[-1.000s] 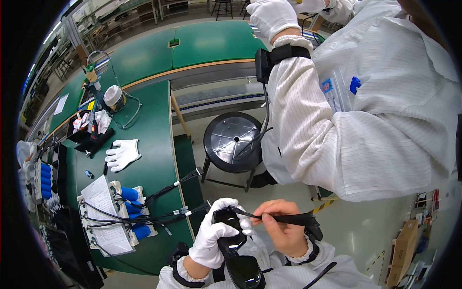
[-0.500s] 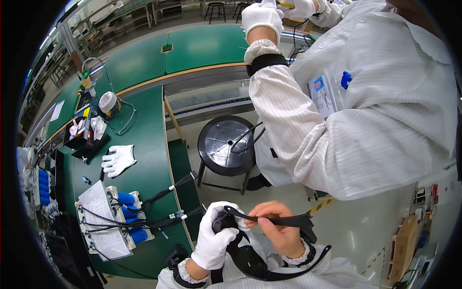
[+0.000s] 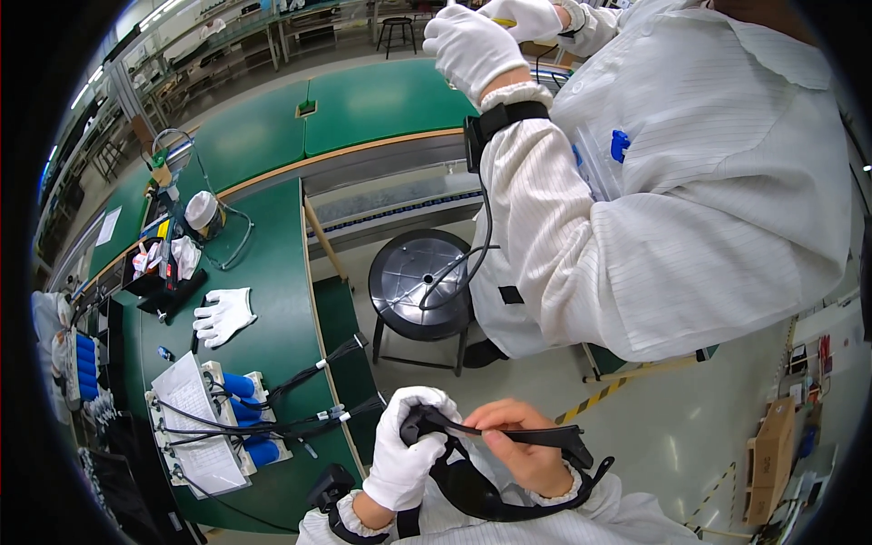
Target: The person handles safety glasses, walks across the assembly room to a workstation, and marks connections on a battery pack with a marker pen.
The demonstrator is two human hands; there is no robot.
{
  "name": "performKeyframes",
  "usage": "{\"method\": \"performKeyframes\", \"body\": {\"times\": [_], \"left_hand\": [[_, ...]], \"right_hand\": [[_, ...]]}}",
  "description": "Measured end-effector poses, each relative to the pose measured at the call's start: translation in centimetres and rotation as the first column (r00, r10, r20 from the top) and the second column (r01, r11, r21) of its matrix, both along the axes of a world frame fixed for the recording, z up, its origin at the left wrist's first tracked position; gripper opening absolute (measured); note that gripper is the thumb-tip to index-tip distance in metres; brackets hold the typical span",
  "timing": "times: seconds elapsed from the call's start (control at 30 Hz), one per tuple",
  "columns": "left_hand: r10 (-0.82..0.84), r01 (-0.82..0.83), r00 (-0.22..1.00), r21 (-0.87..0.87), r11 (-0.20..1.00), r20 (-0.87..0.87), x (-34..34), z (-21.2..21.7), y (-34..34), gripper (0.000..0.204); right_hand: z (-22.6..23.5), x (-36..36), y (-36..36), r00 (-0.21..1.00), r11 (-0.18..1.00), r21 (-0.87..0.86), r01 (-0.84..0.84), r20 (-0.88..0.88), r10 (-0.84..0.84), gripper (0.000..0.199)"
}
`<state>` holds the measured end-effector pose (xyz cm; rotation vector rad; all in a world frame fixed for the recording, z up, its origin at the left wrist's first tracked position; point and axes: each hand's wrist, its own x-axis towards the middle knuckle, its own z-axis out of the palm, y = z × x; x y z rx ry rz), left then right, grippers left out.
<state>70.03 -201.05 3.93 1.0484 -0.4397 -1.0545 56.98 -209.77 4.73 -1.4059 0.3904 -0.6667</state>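
In front of my body I hold a pair of black, dark-lensed glasses (image 3: 470, 492). My left hand (image 3: 406, 454), in a white glove, is closed around their upper left part, where something dark and crumpled shows between the fingers; I cannot tell if it is a separate piece. My bare right hand (image 3: 527, 450) pinches the long black temple arm (image 3: 536, 435) between thumb and fingers. Another curved black arm (image 3: 581, 495) sticks out toward the right, below that hand.
A co-worker's white sleeve (image 3: 581, 245) and gloved hand (image 3: 477, 50) fill the upper right. A black stool (image 3: 422, 283) stands ahead. On the green table (image 3: 272, 254) at left lie a white glove (image 3: 223, 317), blue cylinders (image 3: 238, 385) with black cables, and a paper sheet (image 3: 195, 422).
My right hand and the temple arm have shifted slightly down, with the arm's tip now deeper in my left hand. The co-worker's gloved hands have moved left.
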Motion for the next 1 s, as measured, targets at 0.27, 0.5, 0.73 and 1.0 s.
{"method": "performKeyframes", "body": {"times": [0.27,0.5,0.73,1.0], "left_hand": [[-0.006,0.005,1.0,-0.05,0.999,-0.006,-0.2,-1.2,-0.5,0.042],[0.027,-0.032,0.994,0.045,0.998,0.104,0.1,-1.5,-0.8,0.042],[0.035,-0.02,0.979,0.077,0.997,-0.2,0.6,-2.6,0.4,0.038],[-0.077,0.145,0.922,0.151,0.978,-0.38,1.2,-4.4,5.0,0.036]], "right_hand": [[0.5,0.3,0.0,0.995,0.956,-0.287,-0.053,-0.1,0.025,0.014],[0.0,0.3,0.1,0.988,0.956,-0.29,0.032,-0.135,-0.075,0.012],[-0.9,-1.7,-1.4,0.954,0.994,-0.084,0.073,-0.285,-0.094,0.012],[-1.2,-3.3,-2.2,0.858,0.965,-0.218,-0.147,-0.514,0.014,0.021]]}}
